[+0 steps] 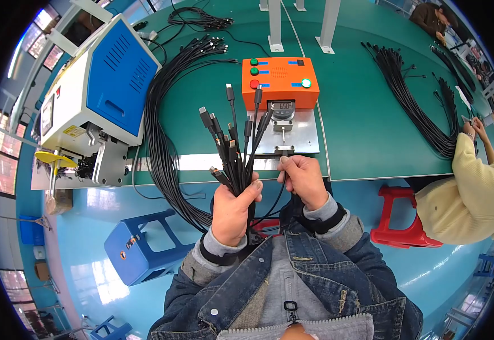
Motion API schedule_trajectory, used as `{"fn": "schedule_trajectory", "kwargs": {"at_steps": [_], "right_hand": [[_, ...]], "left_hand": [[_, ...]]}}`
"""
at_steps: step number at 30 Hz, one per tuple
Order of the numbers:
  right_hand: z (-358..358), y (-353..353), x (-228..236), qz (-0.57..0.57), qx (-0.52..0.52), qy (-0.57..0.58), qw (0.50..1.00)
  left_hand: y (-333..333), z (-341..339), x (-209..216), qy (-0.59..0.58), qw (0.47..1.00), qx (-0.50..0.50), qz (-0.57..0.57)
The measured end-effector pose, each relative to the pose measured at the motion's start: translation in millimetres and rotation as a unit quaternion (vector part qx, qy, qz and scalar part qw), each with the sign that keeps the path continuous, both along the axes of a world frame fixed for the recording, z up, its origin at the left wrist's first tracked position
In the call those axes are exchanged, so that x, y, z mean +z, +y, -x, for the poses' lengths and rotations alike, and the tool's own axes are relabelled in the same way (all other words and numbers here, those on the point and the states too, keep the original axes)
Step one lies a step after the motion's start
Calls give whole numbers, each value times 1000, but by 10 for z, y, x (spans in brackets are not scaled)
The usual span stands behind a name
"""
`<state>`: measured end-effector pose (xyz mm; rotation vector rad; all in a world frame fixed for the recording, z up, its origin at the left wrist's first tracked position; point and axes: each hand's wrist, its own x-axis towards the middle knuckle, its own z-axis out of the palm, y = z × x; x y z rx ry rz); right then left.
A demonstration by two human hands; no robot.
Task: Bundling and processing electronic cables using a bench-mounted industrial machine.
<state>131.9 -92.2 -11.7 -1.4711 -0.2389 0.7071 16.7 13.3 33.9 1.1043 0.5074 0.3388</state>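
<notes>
Roughly a dozen black cables (232, 144) bunched upright in the closed left hand (232, 209), connector ends fanning up toward the orange tester (279, 82). One cable (283, 156) pinched tight in the right hand (303, 181), at the tester's metal base plate (306, 133).

Black cables (232, 153): matt rubbery jacket, plastic plug ends with small bright metal tips. Orange tester box (281, 81): smooth painted casing, glossy plastic buttons. Base plate (306, 136): brushed bare metal. Green table (371, 113): smooth matt mat. Blue stool (139, 249), red stool (400, 226): glossy moulded plastic. Jacket sleeves (337, 243): rough denim, grey knit cuffs.
</notes>
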Motion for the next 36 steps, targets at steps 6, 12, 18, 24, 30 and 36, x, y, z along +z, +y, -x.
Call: {"fn": "schedule_trajectory", "kwargs": {"at_steps": [6,12,18,24,30,36], "right_hand": [[11,7,12,2,2,0,1000],[4,-16,-9,-4,-5,-5,1000],[35,-11,-53,-6,0,-14,1000],[76,-63,-26,6,31,-10,999],[129,-137,-24,-45,90,22,995],[185,-309,91,-127,160,78,976]], "left_hand": [[7,7,-12,-2,1000,7,11],[-20,9,-7,-5,1000,6,14],[-21,50,-36,-16,1000,8,18],[-30,77,-6,-14,1000,1,10],[-48,100,17,-22,1000,16,9],[-62,119,26,-27,999,16,-9]]}}
